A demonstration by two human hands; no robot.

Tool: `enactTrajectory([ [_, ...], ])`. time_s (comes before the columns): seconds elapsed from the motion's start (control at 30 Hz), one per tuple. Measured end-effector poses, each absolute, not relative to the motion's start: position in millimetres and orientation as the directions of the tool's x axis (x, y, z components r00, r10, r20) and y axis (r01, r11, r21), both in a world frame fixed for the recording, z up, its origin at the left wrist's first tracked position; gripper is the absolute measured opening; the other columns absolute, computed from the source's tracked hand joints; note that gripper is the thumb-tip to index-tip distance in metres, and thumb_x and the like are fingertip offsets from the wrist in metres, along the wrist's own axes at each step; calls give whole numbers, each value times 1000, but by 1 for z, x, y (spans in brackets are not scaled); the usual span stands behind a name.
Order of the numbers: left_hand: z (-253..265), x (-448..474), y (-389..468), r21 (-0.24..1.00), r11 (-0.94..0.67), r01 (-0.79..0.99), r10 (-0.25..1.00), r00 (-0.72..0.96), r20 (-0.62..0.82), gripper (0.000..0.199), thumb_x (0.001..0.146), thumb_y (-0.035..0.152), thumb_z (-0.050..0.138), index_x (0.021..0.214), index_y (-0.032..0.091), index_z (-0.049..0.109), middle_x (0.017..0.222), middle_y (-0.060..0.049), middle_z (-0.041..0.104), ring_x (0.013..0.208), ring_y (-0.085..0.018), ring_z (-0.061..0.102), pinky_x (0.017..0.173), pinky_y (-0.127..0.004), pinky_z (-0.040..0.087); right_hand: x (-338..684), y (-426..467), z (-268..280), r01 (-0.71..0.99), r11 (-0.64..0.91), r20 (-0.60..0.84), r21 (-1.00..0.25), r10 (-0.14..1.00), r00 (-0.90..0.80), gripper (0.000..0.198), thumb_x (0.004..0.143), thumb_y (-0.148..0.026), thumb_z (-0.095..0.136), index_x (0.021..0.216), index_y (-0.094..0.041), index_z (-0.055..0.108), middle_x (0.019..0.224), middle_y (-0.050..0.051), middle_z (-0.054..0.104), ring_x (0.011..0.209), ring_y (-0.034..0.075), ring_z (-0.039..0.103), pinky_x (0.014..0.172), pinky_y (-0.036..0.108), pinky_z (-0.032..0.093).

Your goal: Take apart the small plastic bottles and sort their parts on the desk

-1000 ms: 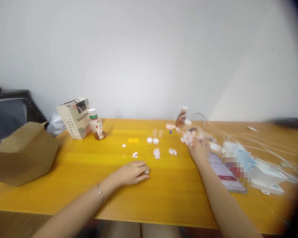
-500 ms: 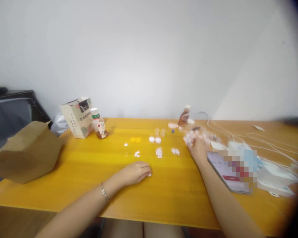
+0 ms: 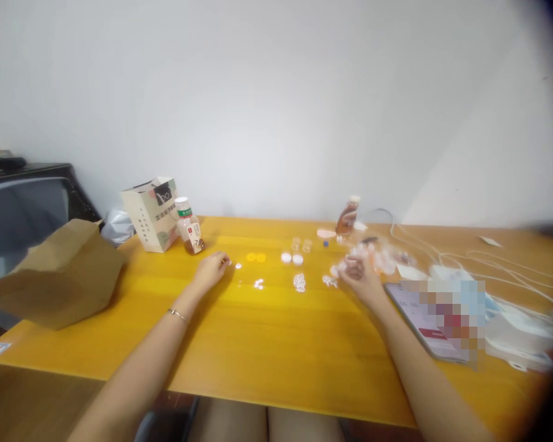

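Observation:
My left hand (image 3: 212, 271) is over the left-centre of the table, its fingers pinched on a small white piece (image 3: 229, 263). Just right of its fingertips lies another white piece (image 3: 238, 266). My right hand (image 3: 363, 281) is curled at the near left edge of a heap of small clear and pinkish pieces (image 3: 387, 261); something pale shows at its fingers, too blurred to name. Close by on the left is a cluster of small white rings (image 3: 329, 280). Between the hands lie more white rings (image 3: 299, 282), white round caps (image 3: 292, 258), yellow discs (image 3: 256, 257) and white bits (image 3: 258, 284).
Brown bottles (image 3: 191, 230) (image 3: 348, 216) stand near the back, the left one beside a paper box (image 3: 152, 215). A brown paper bag (image 3: 59, 270) lies far left. A phone (image 3: 424, 322), white cables (image 3: 493, 258) and white items (image 3: 518, 328) occupy the right.
My left hand has moved forward and left from the table's near middle, with the white piece at its fingertips. My right hand has drawn slightly back and left at the heap.

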State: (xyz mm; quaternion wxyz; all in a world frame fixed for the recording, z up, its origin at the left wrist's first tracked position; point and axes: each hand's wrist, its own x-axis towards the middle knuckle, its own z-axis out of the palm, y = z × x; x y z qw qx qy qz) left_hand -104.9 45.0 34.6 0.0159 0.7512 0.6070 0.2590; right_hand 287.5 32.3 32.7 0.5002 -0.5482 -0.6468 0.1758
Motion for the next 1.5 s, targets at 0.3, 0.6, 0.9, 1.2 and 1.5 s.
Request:
enactTrajectory([
  [0.3,20,-105,63,325,-250,912,942,151,301,11,78,19,52,82,18,62,88,-5,66,81,-18,59,72,-27,42,211,-25,38,353,480,250,-803,809,-532,33,72,-28,58,102,-20,49,81,0,55,71,13,54,71,27,47],
  [0.6,15,-103,66,385,-261,885,926,117,359,19,78,17,52,96,18,60,92,-7,67,88,-20,60,80,-30,44,199,-29,25,315,477,230,-821,781,-581,29,70,-25,60,98,-20,50,83,1,56,73,13,54,70,27,46],
  [0.9,47,-52,-3,411,-665,623,745,514,426,24,81,36,53,97,19,59,95,-5,63,89,-19,57,85,-30,40,189,-30,17,295,473,261,-830,797,-544,22,71,-28,63,87,-19,51,77,0,56,67,11,52,63,25,44],
  [1.2,26,3,-40,486,-589,646,800,552,236,39,68,50,64,86,17,53,83,-3,56,75,-18,52,64,-25,39,188,-29,15,283,369,166,-885,819,-549,25,72,-35,62,87,-20,48,67,-5,48,56,8,42,51,21,34],
  [1.5,9,13,-39,607,-498,619,852,479,210,26,66,27,64,84,17,48,80,0,53,70,-14,50,60,-22,37,182,-28,4,375,376,187,-847,873,-451,39,62,-40,71,84,-21,44,66,-5,53,57,10,46,52,21,36],
])
